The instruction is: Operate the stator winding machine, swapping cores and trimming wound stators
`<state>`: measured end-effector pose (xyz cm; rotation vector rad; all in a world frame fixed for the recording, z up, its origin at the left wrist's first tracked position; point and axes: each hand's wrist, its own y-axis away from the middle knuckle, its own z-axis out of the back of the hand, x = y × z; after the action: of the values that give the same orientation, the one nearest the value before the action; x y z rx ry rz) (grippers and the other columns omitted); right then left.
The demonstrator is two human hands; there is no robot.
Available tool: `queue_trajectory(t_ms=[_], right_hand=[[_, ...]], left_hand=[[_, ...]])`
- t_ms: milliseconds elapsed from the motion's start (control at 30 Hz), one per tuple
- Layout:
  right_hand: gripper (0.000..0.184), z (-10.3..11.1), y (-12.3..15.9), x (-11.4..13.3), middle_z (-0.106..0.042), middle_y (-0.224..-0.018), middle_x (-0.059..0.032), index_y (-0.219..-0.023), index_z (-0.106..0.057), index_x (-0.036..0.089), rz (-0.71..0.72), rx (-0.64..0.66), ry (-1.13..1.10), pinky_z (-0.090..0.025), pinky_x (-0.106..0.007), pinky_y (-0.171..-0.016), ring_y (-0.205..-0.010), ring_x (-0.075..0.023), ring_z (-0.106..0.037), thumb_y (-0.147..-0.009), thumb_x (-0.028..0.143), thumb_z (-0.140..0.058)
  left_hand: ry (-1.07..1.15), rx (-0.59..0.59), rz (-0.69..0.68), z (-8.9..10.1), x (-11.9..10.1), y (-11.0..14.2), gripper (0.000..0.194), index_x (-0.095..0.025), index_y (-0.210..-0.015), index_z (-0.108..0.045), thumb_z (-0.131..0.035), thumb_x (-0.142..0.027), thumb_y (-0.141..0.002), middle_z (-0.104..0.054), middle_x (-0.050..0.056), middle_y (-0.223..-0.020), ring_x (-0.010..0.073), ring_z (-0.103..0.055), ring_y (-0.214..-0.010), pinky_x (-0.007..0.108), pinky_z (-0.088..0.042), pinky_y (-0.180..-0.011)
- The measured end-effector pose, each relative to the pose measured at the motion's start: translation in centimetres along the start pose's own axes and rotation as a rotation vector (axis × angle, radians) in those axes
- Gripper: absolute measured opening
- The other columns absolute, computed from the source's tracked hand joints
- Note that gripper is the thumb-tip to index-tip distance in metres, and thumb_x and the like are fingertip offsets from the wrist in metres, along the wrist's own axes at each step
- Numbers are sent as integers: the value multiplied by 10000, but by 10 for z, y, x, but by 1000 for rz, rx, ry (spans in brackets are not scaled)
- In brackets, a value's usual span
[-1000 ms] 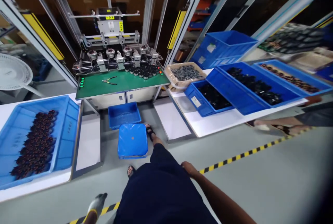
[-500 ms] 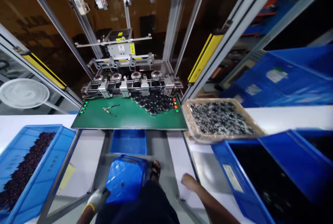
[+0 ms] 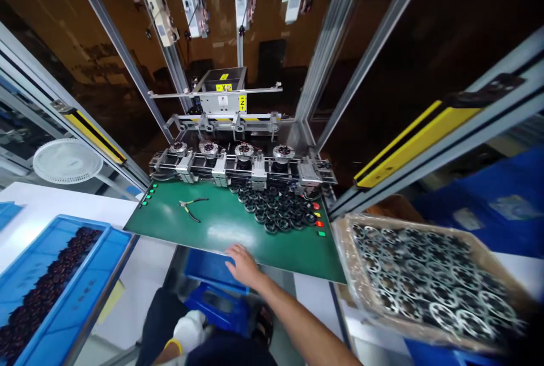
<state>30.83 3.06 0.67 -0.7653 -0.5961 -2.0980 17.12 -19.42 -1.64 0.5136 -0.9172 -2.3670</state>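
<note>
My bare right hand (image 3: 243,266) reaches over the front edge of the green work surface (image 3: 221,235), fingers stretched forward and thumb apart, with nothing in it. My left hand (image 3: 189,332), in a white glove with a yellow cuff, is low by my lap next to the blue stool (image 3: 225,310); its fingers are mostly hidden. On the green surface, pliers (image 3: 190,207) lie spread at the left. Several black ring-shaped parts (image 3: 276,210) are clustered right of centre. Behind them stands a fixture (image 3: 244,165) carrying several round metal parts.
A lined box of metal rings (image 3: 429,275) stands at the right. The blue bin (image 3: 91,275) at the left contains small dark red pieces. Yellow bars (image 3: 416,139) run along the frame posts. A blue bin (image 3: 199,264) sits under the surface, and a white fan (image 3: 68,161) is at the left.
My right hand has moved from beside the right leg of the bench to the green surface's front edge. My left hand has shifted right, toward my lap. The view has turned and come closer.
</note>
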Motion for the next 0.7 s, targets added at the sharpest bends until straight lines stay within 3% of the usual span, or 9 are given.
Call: queue_trajectory(t_ms=[100, 200, 267, 367, 433, 533, 600, 700], right_hand=[[521, -18, -39, 9, -540, -1524, -174, -1415, -633, 165, -25, -72, -13, -337, -509, -1269, -1483, -330, -437, -897, 205, -675], [852, -31, -99, 18, -248, -1700, -212, -1596, -429, 168, -73, -163, 2, -280, -596, -1282, -1590, -397, -231, -826, 247, -785], [1068, -40, -139, 25, -73, -1731, -222, -1654, -298, 159, -77, -202, 18, -225, -621, -1291, -1615, -419, -91, -765, 332, -863], [1098, -54, -184, 32, 14, -1720, -245, -1662, -257, 122, -132, -271, 39, -140, -645, -1294, -1613, -430, 7, -795, 469, -834], [1072, -62, -202, 33, 21, -1715, -251, -1664, -251, 124, -174, -289, 74, -108, -651, -1292, -1614, -421, 18, -827, 515, -795], [1109, -56, -220, 28, 1, -1715, -252, -1668, -239, 138, -127, -231, 153, -58, -662, -1287, -1619, -406, 7, -819, 610, -774], [1104, -40, -231, 25, -41, -1715, -261, -1662, -252, 123, -44, -175, 182, -49, -667, -1286, -1619, -408, -19, -834, 675, -731], [1087, 2, -232, 37, -126, -1708, -278, -1649, -273, 89, 130, -157, 135, -200, -620, -1291, -1611, -405, -132, -848, 671, -722]], left_hand=[[-80, -104, -118, 53, 8, -38, 358, -297, -1097, -786, -526, -488, -942, -767, 95, -1169, 290, -707, -1146, 360, -525, -1010], [-230, -214, -316, 114, 21, -92, 459, -286, -1183, -767, -378, -454, -1005, -745, 114, -1232, 287, -658, -1233, 390, -460, -1129], [-343, -241, -447, 147, 37, -132, 519, -263, -1400, -664, -466, -464, -964, -647, 129, -1441, 311, -551, -1392, 415, -391, -1213], [-522, -178, -584, 182, 74, -186, 919, -246, -1594, -433, -728, -503, -763, -372, 135, -1671, 416, -313, -1556, 540, -299, -1277], [-576, -210, -647, 193, 102, -214, 975, -259, -1581, -443, -784, -504, -702, -339, 141, -1674, 460, -302, -1547, 600, -278, -1275], [-524, -377, -699, 192, 132, -239, 944, -242, -1539, -511, -810, -486, -678, -405, 165, -1632, 472, -382, -1503, 598, -296, -1264], [-475, -437, -667, 185, 140, -248, 813, -272, -1511, -552, -762, -439, -744, -459, 141, -1605, 443, -432, -1482, 572, -323, -1253], [-414, -427, -616, 177, 141, -249, 695, -332, -1481, -589, -711, -374, -799, -491, 86, -1593, 407, -440, -1487, 545, -323, -1258]])
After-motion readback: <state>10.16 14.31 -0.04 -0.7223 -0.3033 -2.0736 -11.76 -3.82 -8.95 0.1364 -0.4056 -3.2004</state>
